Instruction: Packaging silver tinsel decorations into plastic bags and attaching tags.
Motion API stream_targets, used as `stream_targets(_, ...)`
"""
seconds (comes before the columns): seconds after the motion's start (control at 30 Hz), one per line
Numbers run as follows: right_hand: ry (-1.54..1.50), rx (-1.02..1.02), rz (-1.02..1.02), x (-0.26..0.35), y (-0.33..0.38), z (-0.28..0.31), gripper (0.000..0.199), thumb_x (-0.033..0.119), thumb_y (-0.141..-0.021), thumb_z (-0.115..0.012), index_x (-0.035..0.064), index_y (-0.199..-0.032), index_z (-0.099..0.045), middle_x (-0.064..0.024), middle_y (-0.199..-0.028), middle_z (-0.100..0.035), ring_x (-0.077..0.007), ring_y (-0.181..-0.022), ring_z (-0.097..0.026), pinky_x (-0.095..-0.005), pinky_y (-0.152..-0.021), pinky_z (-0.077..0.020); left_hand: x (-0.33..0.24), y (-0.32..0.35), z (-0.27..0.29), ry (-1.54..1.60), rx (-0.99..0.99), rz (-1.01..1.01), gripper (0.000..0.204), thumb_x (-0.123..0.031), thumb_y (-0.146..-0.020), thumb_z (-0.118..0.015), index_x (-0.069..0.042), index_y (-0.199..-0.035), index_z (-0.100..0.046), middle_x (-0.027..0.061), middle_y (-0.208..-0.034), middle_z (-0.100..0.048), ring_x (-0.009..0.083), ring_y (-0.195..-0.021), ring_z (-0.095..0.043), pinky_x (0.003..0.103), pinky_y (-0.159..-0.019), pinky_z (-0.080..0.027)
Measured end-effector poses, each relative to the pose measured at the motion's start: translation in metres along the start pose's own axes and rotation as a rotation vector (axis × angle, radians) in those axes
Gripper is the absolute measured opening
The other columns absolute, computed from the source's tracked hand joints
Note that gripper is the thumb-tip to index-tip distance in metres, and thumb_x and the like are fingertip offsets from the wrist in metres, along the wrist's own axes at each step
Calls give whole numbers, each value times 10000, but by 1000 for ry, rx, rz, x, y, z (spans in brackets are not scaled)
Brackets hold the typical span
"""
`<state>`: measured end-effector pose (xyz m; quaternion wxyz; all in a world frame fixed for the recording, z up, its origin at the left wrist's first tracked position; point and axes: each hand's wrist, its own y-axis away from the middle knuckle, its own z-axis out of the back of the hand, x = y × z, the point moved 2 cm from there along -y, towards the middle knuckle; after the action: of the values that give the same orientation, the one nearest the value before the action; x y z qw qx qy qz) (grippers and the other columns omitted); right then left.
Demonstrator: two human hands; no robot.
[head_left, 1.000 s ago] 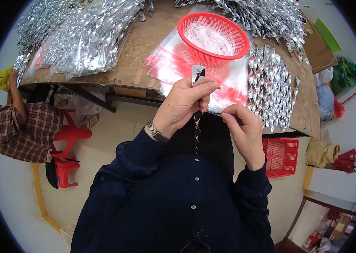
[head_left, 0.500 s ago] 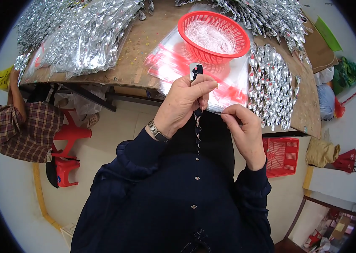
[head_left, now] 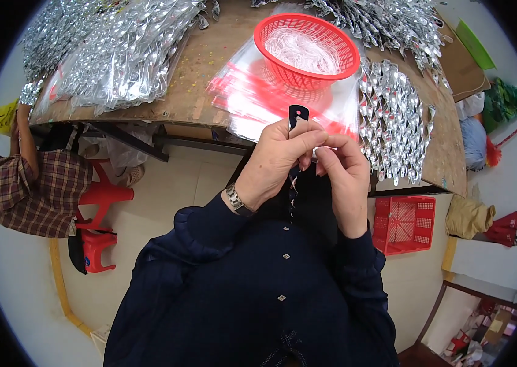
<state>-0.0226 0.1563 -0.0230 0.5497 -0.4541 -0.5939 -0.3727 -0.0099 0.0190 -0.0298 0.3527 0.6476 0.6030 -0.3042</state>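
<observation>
My left hand (head_left: 271, 160) grips a twisted shiny metal strip (head_left: 298, 115) between thumb and fingers. The strip's flat, rounded top end, with a small hole in it, stands up above my fingers; its spiral part hangs below the hand. Close beside it, my right hand (head_left: 347, 183) is pinched, thumb against forefinger, with its fingertips at the left thumb. What the right fingers hold is too small to make out. Beyond my hands, a red plastic basket (head_left: 263, 44) holds a coil of thin whitish string (head_left: 304, 50).
Clear plastic bags with red edges (head_left: 249, 92) lie under the basket on the wooden table (head_left: 203, 73). Rows of twisted silver strips (head_left: 393, 125) lie at right, bagged strips (head_left: 124, 61) at left. A red crate (head_left: 402, 226) stands on the floor. Another person (head_left: 32, 189) sits at left.
My right hand has moved left and up, meeting the left hand at the strip. The strip's top has shifted slightly right and now shows its hole clearly.
</observation>
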Motion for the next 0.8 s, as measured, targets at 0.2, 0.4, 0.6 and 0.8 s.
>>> stream_targets(0.2,-42,23,44,-4,-2,5,42,32,-919,-606,6,-953,-610,2,-826,-613,-45,-677,-529,-185,-617,-429,1,-1,0,7,11,-4,98,-115,-907,-642,-31,-959,-645,-9,-667,-562,66,-575,-518,199,-530,-408)
stream_targets(0.4,107,-45,83,2,2,3,20,26,-913,-598,10,-902,-598,35,-757,-553,-19,-650,-471,-179,-578,-376,0,-4,2,-6,-22,-23,102,-115,-902,-650,-30,-957,-640,-6,-647,-545,76,-559,-509,209,-513,-405)
stream_targets(0.6,334,-138,200,9,1,14,33,28,-868,-658,3,-882,-642,82,-627,-453,-2,-568,-358,-186,-511,-279,2,-7,3,10,-35,-21,111,-119,-905,-651,-33,-965,-616,-5,-639,-536,80,-549,-504,216,-510,-409)
stream_targets(0.8,346,-178,213,17,2,22,45,24,-862,-674,2,-900,-680,90,-639,-480,6,-570,-367,-180,-512,-281,1,-8,1,6,-20,-22,111,-136,-913,-646,-38,-954,-616,-9,-642,-535,76,-550,-504,215,-511,-410)
